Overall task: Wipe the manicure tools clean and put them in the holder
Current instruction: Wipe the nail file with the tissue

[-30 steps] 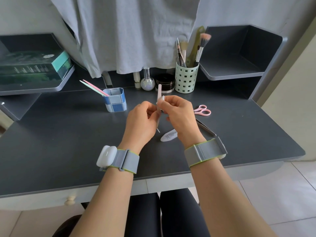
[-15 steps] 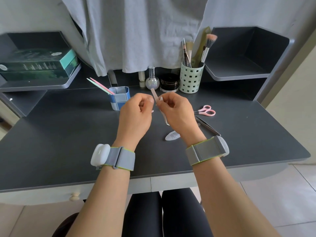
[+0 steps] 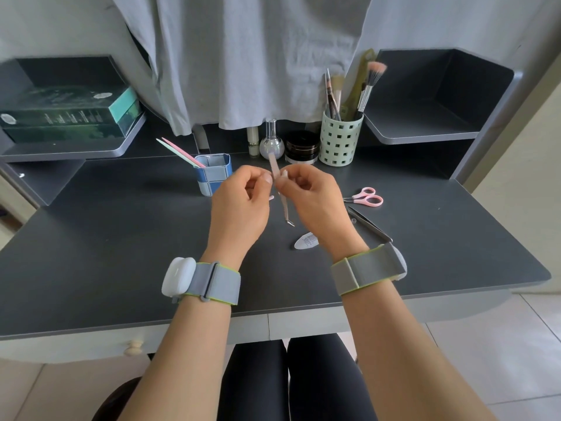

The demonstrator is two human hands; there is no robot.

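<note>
Head view: slim metal tool [image 3: 283,205] pinched between both hands [image 3: 274,199].

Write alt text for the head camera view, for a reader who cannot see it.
Two bare hands, left hand and right hand, hold a thin metal manicure tool above a dark grey desk. A blue checked holder with pink and green sticks stands behind; pink-handled scissors and metal tweezers lie to the right.

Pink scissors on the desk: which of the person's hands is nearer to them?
Right. The right hand is just left of the pink scissors; the left hand lies beyond it.
</note>
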